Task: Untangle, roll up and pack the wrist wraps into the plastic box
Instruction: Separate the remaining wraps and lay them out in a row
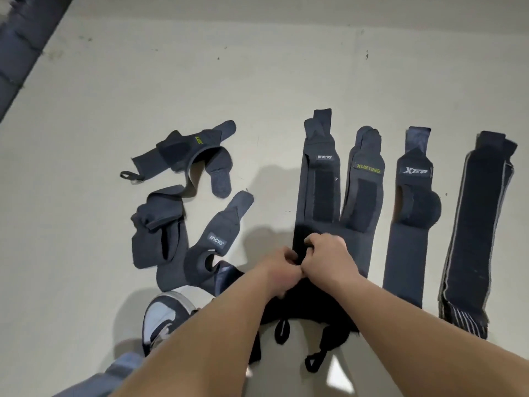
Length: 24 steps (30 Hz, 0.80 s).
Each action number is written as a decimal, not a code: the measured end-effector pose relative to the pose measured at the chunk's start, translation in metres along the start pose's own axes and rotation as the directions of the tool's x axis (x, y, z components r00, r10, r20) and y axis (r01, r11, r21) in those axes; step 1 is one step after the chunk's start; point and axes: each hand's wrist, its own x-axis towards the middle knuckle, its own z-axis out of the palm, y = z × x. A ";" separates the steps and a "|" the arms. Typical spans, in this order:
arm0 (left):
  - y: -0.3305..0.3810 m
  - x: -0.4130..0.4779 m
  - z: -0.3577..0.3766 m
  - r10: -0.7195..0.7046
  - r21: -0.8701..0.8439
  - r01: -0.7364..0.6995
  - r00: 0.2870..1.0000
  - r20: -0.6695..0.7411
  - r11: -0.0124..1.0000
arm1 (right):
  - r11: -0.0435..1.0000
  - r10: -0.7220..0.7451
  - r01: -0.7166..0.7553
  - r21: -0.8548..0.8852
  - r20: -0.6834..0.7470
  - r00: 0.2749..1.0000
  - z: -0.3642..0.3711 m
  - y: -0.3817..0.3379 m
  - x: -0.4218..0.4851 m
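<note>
At the lower centre of the frame, I am watching the left hand (282, 266) and the right hand (326, 253) working side by side, knuckles touching. Both sets of fingers are curling over and pinching the near end of the first wrap (320, 181). This wrap is lying flat on the floor (257, 67), running straight up the frame from the hands.

Progress, as I am reading it:

1. Untangling is standing about half done. Four wraps are lying straightened in a row at the right: the first wrap, the second wrap (365, 190) just beside it, the third wrap (409, 239), and the striped wrap (475, 224) at the far right.
2. The tangled wraps (177, 196) are sitting in a heap at the centre left, folded over one another, above a shoe (166, 313).
3. Rolling is only starting, in my judgement. I am seeing no finished roll anywhere.
4. Packing is not begun. The plastic box is not showing in the frame, so I cannot tell where it is.
</note>
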 end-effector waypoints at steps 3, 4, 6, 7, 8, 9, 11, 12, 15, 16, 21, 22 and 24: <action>-0.020 -0.018 0.008 -0.026 -0.149 0.034 0.998 0.050 0.988 | 0.971 0.047 -0.080 0.227 0.150 0.988 0.008 0.004 -0.013; -0.022 -0.023 0.011 -0.038 -0.225 0.054 0.997 0.074 0.973 | 0.969 0.038 -0.080 0.233 0.182 0.983 0.007 0.006 -0.014; -0.026 -0.030 0.016 -0.003 -0.201 0.021 0.996 0.090 0.979 | 0.980 0.025 -0.070 0.184 0.238 0.971 0.003 0.009 -0.015; -0.025 -0.032 0.017 0.002 -0.106 0.008 0.996 0.088 0.994 | 0.984 0.026 -0.069 0.164 0.253 0.967 0.001 0.009 -0.014; -0.026 -0.032 0.017 0.010 0.024 -0.011 0.999 0.050 1.000 | 0.985 0.029 -0.072 0.157 0.262 0.965 -0.002 0.007 -0.013; -0.027 -0.028 0.016 0.015 0.134 -0.016 1.000 0.006 0.991 | 0.985 0.035 -0.078 0.155 0.263 0.964 -0.005 0.004 -0.012; -0.021 -0.024 0.009 -0.010 0.171 0.004 0.999 0.033 0.985 | 0.984 0.052 -0.093 0.150 0.262 0.964 -0.009 -0.004 -0.007; -0.016 -0.021 0.004 -0.008 0.197 0.003 1.000 0.023 0.980 | 0.985 0.057 -0.096 0.145 0.252 0.966 -0.011 -0.008 -0.004; -0.002 -0.008 -0.034 0.187 0.521 -0.026 0.948 -0.259 0.853 | 0.989 0.046 -0.073 0.127 0.203 0.978 -0.016 -0.019 0.005; 0.000 -0.005 -0.051 0.246 0.611 0.018 0.906 -0.345 0.792 | 0.990 0.039 -0.062 0.123 0.184 0.982 -0.018 -0.023 0.008; -0.022 -0.004 -0.121 0.065 0.739 0.315 0.898 -0.434 0.596 | 0.933 0.072 -0.136 0.334 0.196 0.978 -0.022 -0.053 0.011; -0.031 -0.004 -0.128 -0.025 0.694 0.349 0.902 -0.431 0.630 | 0.896 0.100 -0.188 0.402 0.229 0.968 -0.024 -0.059 0.010; -0.047 -0.003 -0.137 -0.124 0.610 0.374 0.903 -0.411 0.699 | 0.834 0.159 -0.286 0.471 0.290 0.944 -0.032 -0.069 0.008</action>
